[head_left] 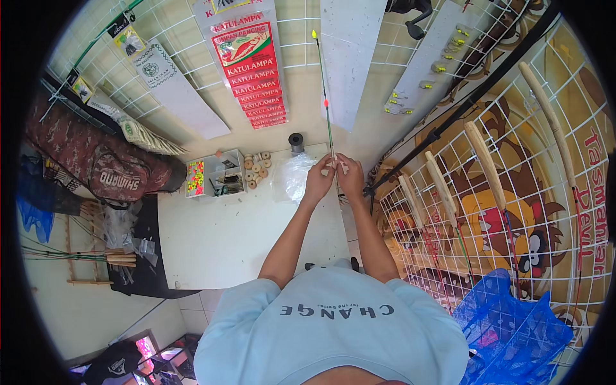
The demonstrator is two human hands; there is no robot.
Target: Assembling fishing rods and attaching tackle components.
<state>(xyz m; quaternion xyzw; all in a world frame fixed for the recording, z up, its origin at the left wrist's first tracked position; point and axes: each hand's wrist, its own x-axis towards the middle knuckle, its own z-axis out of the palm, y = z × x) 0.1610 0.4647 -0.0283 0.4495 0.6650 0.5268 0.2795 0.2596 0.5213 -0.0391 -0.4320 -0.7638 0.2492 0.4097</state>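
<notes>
One slim stick [326,102] between both hands [319,180]

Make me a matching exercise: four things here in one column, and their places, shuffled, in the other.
Things:
1. Slim dark stick with yellow tip
2. White plastic divided box
3. Blue mesh netting
4. Strip of red packets

Places:
A. Lower right of the picture
B. Held by left hand and right hand
C. Hanging at the far beige wall
D. Left of the pale round spools

Pairs: 1-B, 2-D, 3-A, 4-C.
</notes>
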